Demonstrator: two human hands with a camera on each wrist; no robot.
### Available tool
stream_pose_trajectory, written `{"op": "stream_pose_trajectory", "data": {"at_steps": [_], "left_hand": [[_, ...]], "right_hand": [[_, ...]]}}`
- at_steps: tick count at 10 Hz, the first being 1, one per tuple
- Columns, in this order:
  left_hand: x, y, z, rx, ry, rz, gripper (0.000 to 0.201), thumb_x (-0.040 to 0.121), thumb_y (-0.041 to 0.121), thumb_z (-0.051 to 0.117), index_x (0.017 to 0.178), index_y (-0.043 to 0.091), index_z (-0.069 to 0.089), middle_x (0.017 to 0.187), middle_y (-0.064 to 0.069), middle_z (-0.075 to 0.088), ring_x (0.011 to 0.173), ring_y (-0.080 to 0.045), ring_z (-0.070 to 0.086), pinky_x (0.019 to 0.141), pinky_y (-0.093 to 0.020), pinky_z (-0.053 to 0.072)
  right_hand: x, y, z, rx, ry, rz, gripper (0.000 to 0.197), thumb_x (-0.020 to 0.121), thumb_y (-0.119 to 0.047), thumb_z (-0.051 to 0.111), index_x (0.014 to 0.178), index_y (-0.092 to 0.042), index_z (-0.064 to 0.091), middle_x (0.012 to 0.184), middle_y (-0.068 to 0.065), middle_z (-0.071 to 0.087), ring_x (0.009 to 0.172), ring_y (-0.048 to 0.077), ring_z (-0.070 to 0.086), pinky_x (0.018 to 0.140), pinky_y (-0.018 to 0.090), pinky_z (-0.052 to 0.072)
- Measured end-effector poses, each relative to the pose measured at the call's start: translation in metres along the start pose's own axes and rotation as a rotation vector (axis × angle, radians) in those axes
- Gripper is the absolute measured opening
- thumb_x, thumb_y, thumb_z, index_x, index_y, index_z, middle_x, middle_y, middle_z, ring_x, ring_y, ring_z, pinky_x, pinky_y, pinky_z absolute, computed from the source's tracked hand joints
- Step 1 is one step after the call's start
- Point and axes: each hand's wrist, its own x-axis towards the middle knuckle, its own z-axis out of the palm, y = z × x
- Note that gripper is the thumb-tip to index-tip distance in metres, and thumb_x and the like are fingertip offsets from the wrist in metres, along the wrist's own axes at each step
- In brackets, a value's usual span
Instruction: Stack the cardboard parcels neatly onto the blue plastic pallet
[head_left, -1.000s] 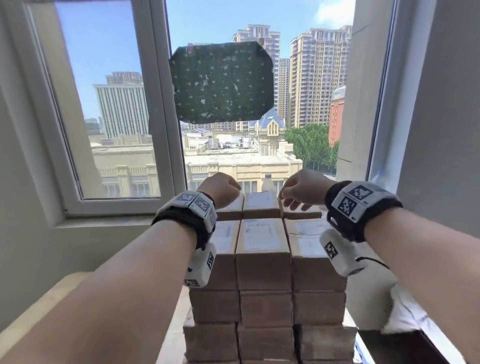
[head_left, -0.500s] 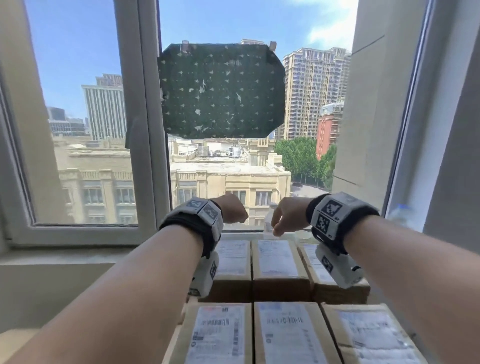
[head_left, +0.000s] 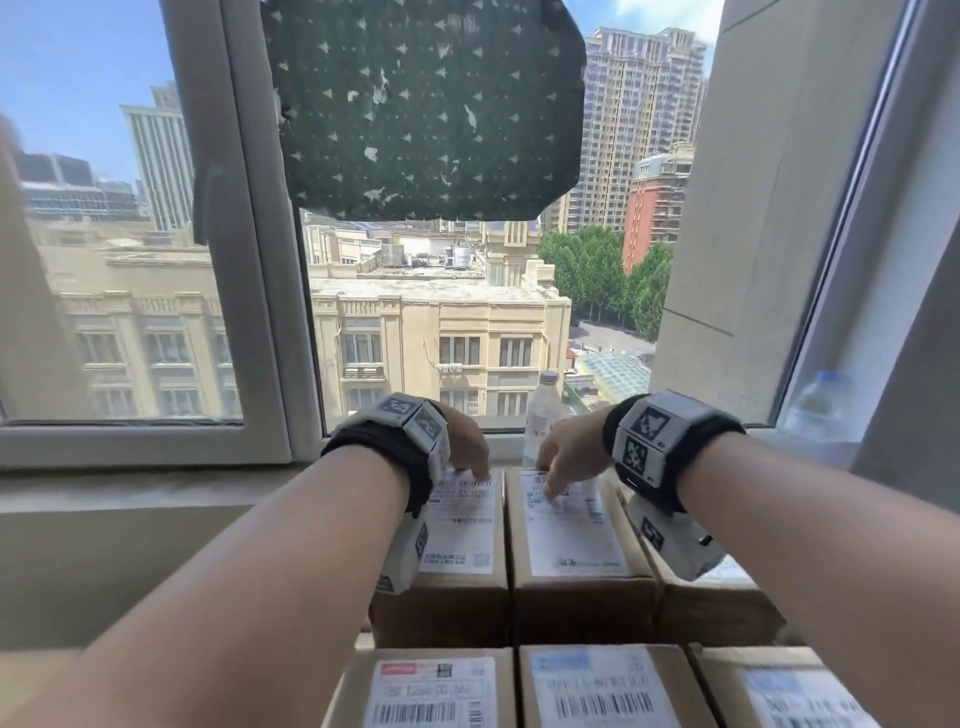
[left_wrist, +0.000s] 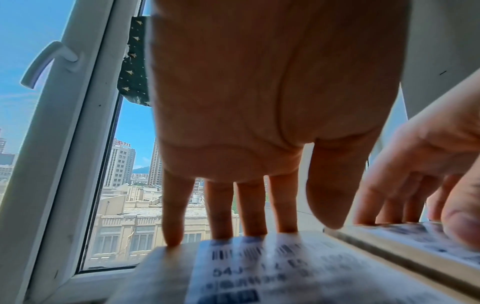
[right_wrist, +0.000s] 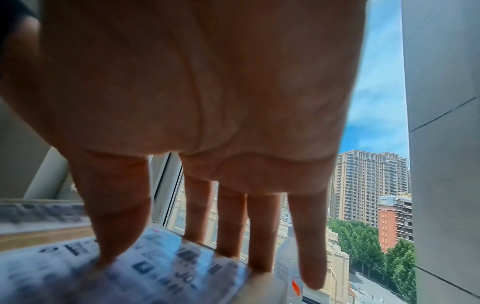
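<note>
Parcels (head_left: 460, 525) under fingertips: left hand (head_left: 465, 436), right hand (head_left: 569, 449) extended.

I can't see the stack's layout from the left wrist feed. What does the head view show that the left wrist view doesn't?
Only the head view shows the whole top row of three parcels, with a nearer, lower row in front, and a bottle on the sill.

Only the left wrist view shows the left hand's straight fingers touching the far end of the left parcel, and the window handle.

Both show the right hand on the middle parcel and the dark cloth on the window.
</note>
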Motion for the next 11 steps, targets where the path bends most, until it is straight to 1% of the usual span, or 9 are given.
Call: {"op": "stream_pose_trajectory", "data": {"at_steps": [1,2,3,4,5,6,7,10,11], "left_hand": [[-0.004,0.0,0.0,0.009,-0.039,-0.038,0.043,0.102,0.027,0.047,0.136,0.001,0.052,0.139,-0.016,0.055,0.128,-0.029,0.053,0.097,-0.032,0.042],[-0.009,0.006,0.004,0.046,-0.007,-0.056,0.047,0.1,0.029,0.051,0.144,0.01,0.047,0.142,-0.007,0.055,0.128,-0.023,0.053,0.106,-0.034,0.039],[-0.006,0.011,-0.003,-0.046,-0.047,-0.035,0.046,0.101,0.025,0.052,0.144,0.009,0.047,0.145,-0.008,0.053,0.132,-0.024,0.051,0.11,-0.036,0.041],[-0.004,0.024,-0.013,-0.165,0.001,0.027,0.041,0.101,0.016,0.05,0.14,0.006,0.052,0.143,-0.01,0.054,0.131,-0.024,0.051,0.095,-0.027,0.049],[-0.001,0.05,-0.013,-0.148,0.024,0.089,0.04,0.1,0.016,0.051,0.139,0.006,0.053,0.141,-0.009,0.055,0.131,-0.023,0.052,0.101,-0.03,0.045],[0.006,0.072,-0.006,-0.102,-0.035,0.1,0.045,0.102,0.018,0.048,0.145,0.007,0.045,0.147,-0.009,0.05,0.135,-0.025,0.047,0.113,-0.038,0.038],[0.007,0.081,0.002,-0.041,-0.018,0.101,0.047,0.1,0.022,0.052,0.144,0.008,0.047,0.145,-0.007,0.052,0.131,-0.023,0.051,0.109,-0.033,0.042],[0.007,0.088,0.013,0.041,0.045,0.077,0.048,0.099,0.029,0.054,0.142,0.009,0.049,0.138,-0.01,0.056,0.127,-0.026,0.053,0.11,-0.04,0.041],[-0.001,0.088,0.011,0.047,0.104,0.083,0.045,0.1,0.028,0.052,0.14,0.008,0.05,0.138,-0.011,0.056,0.127,-0.025,0.052,0.11,-0.039,0.04]], "right_hand": [[-0.005,0.002,0.003,0.014,0.013,-0.027,0.046,0.094,-0.037,0.058,0.137,-0.02,0.053,0.137,0.0,0.054,0.126,0.018,0.05,0.104,0.035,0.039],[-0.009,0.006,0.006,0.042,-0.004,-0.047,0.051,0.095,-0.038,0.056,0.142,-0.024,0.047,0.144,0.0,0.048,0.132,0.018,0.046,0.107,0.036,0.036],[-0.008,0.019,0.003,0.044,0.022,-0.031,0.048,0.099,-0.038,0.05,0.144,-0.021,0.045,0.148,0.0,0.046,0.135,0.019,0.043,0.112,0.038,0.032],[-0.002,0.044,0.002,0.006,0.066,0.077,0.049,0.101,-0.038,0.046,0.144,-0.015,0.045,0.145,0.003,0.049,0.133,0.021,0.045,0.112,0.039,0.033],[0.003,0.068,0.013,-0.007,-0.027,0.187,0.053,0.099,-0.044,0.047,0.141,-0.012,0.048,0.139,0.006,0.055,0.126,0.022,0.052,0.105,0.035,0.039],[0.006,0.076,0.023,0.015,-0.044,0.206,0.056,0.097,-0.048,0.049,0.142,-0.015,0.047,0.14,0.005,0.054,0.127,0.022,0.051,0.108,0.037,0.038],[0.003,0.072,0.024,-0.017,-0.041,0.176,0.051,0.097,-0.043,0.051,0.139,-0.014,0.051,0.139,0.006,0.055,0.127,0.023,0.051,0.109,0.038,0.038],[-0.006,0.068,0.029,0.059,-0.123,0.152,0.048,0.101,-0.03,0.047,0.144,-0.009,0.043,0.147,0.007,0.047,0.135,0.02,0.043,0.11,0.033,0.033],[-0.01,0.068,0.027,0.033,0.017,0.14,0.045,0.1,-0.033,0.047,0.138,-0.009,0.051,0.137,0.007,0.056,0.126,0.021,0.052,0.107,0.034,0.039]]}}
